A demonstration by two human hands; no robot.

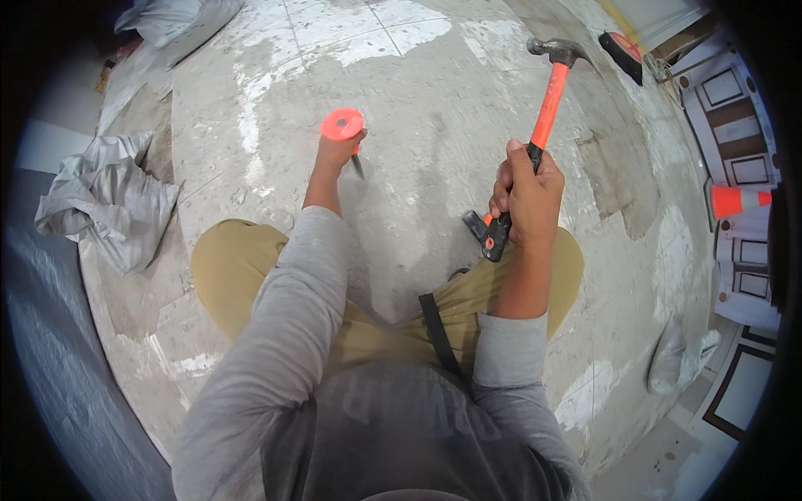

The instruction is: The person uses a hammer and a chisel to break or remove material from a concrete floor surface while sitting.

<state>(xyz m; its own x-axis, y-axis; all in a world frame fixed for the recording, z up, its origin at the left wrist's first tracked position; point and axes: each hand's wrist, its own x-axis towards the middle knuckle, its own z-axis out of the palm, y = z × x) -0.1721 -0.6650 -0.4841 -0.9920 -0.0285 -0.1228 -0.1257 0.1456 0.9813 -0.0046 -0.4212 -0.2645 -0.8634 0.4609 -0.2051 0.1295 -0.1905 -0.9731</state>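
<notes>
My left hand (336, 152) grips a chisel with a round orange hand guard (351, 118); its steel blade (360, 169) points down at the dusty, patchy tiled floor (393, 217). My right hand (525, 194) is wrapped round the black grip of a claw hammer (549, 106), held upright with the dark head at the top. Low beside my right hand, another black and orange tool (477, 226) lies on the floor, partly hidden behind the hammer grip and hand.
Crumpled white sacks (109, 200) lie at left, others (180, 25) at top left, beside a blue sheet (50, 334). At right are a black and red brush (622, 54), an orange cone (731, 200), a grey bundle (667, 359) and white framed panels (735, 392). My bent knees flank the work area.
</notes>
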